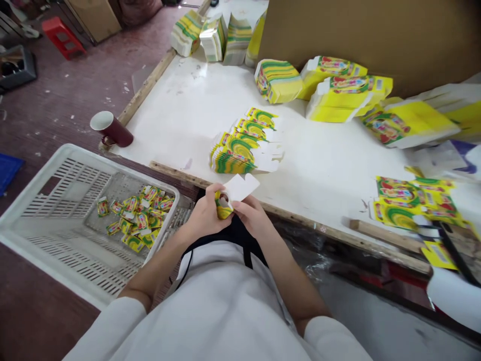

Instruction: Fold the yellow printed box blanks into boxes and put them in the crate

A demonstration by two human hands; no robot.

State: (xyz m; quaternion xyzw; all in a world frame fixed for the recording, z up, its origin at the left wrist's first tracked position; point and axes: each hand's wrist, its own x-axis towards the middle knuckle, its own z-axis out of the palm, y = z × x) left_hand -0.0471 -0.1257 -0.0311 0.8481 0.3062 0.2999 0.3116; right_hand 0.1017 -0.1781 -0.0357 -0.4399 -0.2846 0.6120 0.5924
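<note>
Between my two hands, just in front of the table's edge, is a small yellow carton (224, 211) with its white inner flaps sticking up. My left hand (209, 213) wraps round the carton's left side. The fingers of my right hand (252, 214) pinch its right side by the white flap. Part of the carton is hidden by my fingers. Just beyond my hands, a fanned stack of flat yellow and green cartons (236, 150) lies on the white table (308, 155).
A white plastic crate (41, 220) with folded small cartons (143, 220) stands at the left. A maroon mug (119, 134) sits by the table's left edge. Bundles of flat cartons (349, 98) line the back. More flat cartons (398, 203) and a wooden strip (387, 235) lie right.
</note>
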